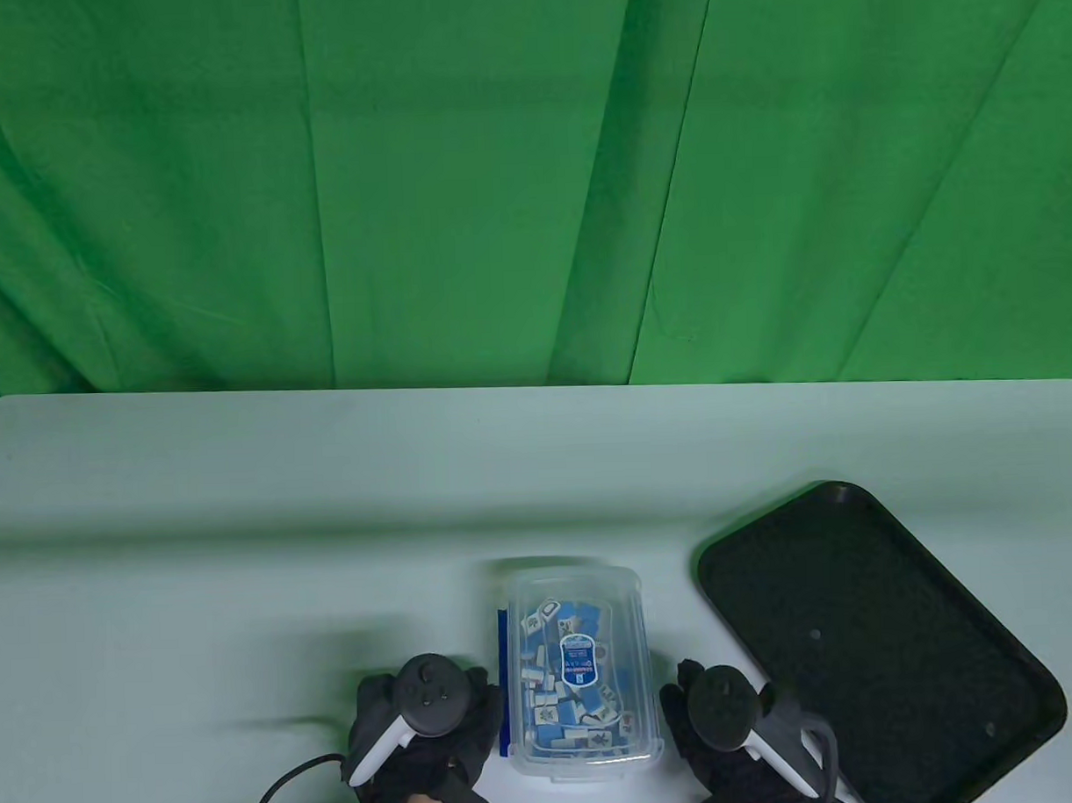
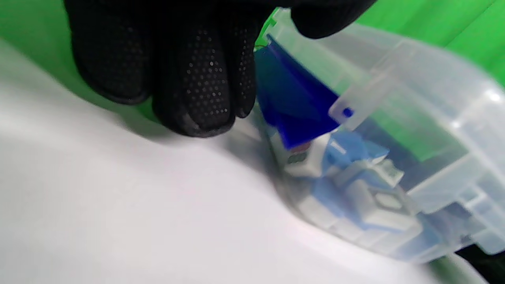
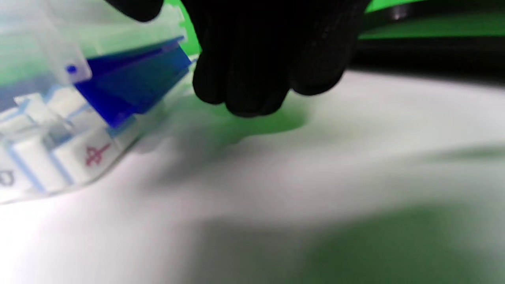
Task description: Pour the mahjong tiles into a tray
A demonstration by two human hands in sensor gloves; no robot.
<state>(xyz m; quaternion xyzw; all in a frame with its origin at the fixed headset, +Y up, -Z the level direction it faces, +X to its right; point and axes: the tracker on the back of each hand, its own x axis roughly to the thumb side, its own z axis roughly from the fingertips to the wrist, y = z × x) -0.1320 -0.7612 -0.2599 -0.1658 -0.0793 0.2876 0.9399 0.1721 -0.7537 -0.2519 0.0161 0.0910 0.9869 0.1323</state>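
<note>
A clear plastic box (image 1: 570, 585) with its lid on and blue side latches stands near the table's front, full of blue and white mahjong tiles (image 1: 568, 681). My left hand (image 1: 472, 715) is at the box's left side. In the left wrist view its fingers (image 2: 197, 79) hang right beside the blue latch (image 2: 294, 102), thumb over the lid. My right hand (image 1: 683, 708) is at the box's right side. In the right wrist view its fingers (image 3: 256, 59) hang curled beside the other latch (image 3: 134, 83). Neither hand holds anything. The black tray (image 1: 878, 635) lies to the right.
The white table (image 1: 241, 517) stretches to the left and behind the box. A green cloth hangs behind it. The tray's rim (image 3: 426, 55) is close behind my right hand. A cable (image 1: 286, 779) trails from my left hand at the front edge.
</note>
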